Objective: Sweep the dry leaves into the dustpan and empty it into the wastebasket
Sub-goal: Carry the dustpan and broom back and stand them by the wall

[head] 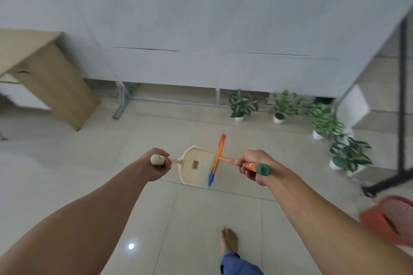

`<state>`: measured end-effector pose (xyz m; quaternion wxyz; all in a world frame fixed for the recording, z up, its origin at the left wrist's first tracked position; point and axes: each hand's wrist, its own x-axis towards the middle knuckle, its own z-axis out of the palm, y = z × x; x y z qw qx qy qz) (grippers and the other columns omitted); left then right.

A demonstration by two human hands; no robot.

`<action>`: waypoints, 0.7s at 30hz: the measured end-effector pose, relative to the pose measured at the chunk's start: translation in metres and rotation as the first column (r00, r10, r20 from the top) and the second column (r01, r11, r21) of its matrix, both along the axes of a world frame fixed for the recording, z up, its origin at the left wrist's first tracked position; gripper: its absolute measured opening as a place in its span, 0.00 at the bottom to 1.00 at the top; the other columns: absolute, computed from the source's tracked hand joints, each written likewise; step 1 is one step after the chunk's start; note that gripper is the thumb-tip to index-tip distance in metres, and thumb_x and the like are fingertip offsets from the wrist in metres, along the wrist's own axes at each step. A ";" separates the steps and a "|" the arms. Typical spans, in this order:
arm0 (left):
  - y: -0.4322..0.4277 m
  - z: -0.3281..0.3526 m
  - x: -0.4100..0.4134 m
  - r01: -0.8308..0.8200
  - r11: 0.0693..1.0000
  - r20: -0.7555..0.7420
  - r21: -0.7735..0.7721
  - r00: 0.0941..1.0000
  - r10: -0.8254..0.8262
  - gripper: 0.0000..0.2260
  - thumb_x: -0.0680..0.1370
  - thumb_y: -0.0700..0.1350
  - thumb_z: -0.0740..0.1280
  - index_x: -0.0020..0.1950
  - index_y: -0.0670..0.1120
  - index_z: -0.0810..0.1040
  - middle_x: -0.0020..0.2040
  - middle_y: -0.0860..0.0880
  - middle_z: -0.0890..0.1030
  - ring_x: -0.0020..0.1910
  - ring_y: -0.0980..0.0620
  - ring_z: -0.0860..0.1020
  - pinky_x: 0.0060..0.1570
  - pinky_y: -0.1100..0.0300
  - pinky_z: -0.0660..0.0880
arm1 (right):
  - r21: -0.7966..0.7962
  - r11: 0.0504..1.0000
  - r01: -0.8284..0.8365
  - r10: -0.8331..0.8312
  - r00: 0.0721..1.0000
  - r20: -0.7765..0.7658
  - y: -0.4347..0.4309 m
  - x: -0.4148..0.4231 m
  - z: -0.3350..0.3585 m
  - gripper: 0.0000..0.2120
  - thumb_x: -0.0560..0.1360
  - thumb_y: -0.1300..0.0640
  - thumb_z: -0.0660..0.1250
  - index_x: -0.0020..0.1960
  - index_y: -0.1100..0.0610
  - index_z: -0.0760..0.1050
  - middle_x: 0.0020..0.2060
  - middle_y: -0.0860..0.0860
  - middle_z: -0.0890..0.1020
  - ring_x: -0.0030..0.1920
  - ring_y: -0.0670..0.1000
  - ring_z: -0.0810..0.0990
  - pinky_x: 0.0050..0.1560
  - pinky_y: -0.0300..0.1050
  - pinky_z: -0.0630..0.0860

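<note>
Person standing barefoot on pale floor tiles, both arms stretched forward. Landmark for these notes: the cream dustpan [196, 166], held above the floor in the middle of the scene.

Left hand [157, 164] is closed in a fist around the dustpan's long cream handle; the rounded handle end pokes out of the fist toward the viewer. The pan hangs to the right of that fist, mouth facing away and down; a small brown label sits on its back.

Right hand [253, 166], right of the dustpan, is wrapped tightly around the patterned orange handle of a broom [218, 159], just below its green end cap. The broom head, seen edge-on, orange at the far end and blue at the near end, lies across the dustpan's right edge; whether the two touch is unclear.

No dry leaves can be made out in the pan or on the tiles near it; image is soft.

Red-orange wastebasket [388, 219] sits well to the right of the dustpan and nearer the viewer, cut off by the frame edge, blurred.

Beyond the dustpan: a row of small potted plants [243, 104] in white pots along a grey partition wall. Far left of it: a wooden desk [51, 78]. One bare foot [229, 240] below the dustpan, blue trouser hem beneath it.
</note>
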<state>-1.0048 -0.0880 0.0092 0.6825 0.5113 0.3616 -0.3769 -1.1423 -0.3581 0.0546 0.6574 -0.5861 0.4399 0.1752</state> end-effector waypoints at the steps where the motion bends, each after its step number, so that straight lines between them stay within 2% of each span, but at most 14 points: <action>1: 0.007 0.000 0.016 -0.032 0.999 -0.007 0.012 0.999 0.032 0.08 0.75 0.34 0.62 0.53 0.41 0.67 0.37 0.44 0.70 0.25 0.53 0.70 0.20 0.66 0.73 | 0.003 1.000 -0.022 0.022 1.000 0.001 0.002 0.023 -0.001 0.04 0.69 0.71 0.64 0.42 0.66 0.77 0.29 0.56 0.75 0.21 0.46 0.72 0.19 0.34 0.68; 7: 0.041 0.010 0.108 -0.173 0.984 -0.010 0.049 0.985 0.174 0.13 0.75 0.35 0.63 0.58 0.39 0.66 0.38 0.44 0.70 0.24 0.52 0.71 0.20 0.65 0.73 | -0.004 0.980 -0.199 0.199 0.980 -0.006 0.008 0.158 0.005 0.04 0.71 0.70 0.63 0.43 0.67 0.77 0.29 0.57 0.75 0.18 0.46 0.72 0.17 0.34 0.67; 14: 0.078 0.022 0.196 -0.324 0.945 0.008 0.047 0.946 0.324 0.13 0.74 0.35 0.64 0.57 0.39 0.66 0.38 0.45 0.69 0.23 0.52 0.70 0.20 0.65 0.73 | -0.093 0.917 -0.388 0.386 0.922 -0.037 0.030 0.287 0.026 0.07 0.73 0.67 0.60 0.43 0.68 0.76 0.28 0.59 0.75 0.15 0.47 0.70 0.16 0.33 0.66; 18: 0.101 0.018 0.257 -0.379 0.925 -0.006 0.025 0.925 0.380 0.13 0.75 0.35 0.64 0.57 0.39 0.65 0.38 0.45 0.68 0.20 0.52 0.70 0.19 0.65 0.72 | -0.150 0.867 -0.476 0.474 0.879 -0.049 0.051 0.355 0.031 0.09 0.74 0.67 0.58 0.46 0.69 0.76 0.31 0.60 0.77 0.19 0.48 0.73 0.18 0.35 0.68; 21: 0.118 0.011 0.312 -0.409 0.912 -0.007 0.005 0.912 0.409 0.10 0.76 0.37 0.62 0.56 0.39 0.65 0.37 0.45 0.68 0.18 0.51 0.70 0.18 0.65 0.71 | -0.178 0.825 -0.536 0.530 0.844 -0.083 0.070 0.412 0.028 0.10 0.75 0.67 0.57 0.49 0.71 0.75 0.35 0.63 0.79 0.16 0.48 0.74 0.18 0.35 0.69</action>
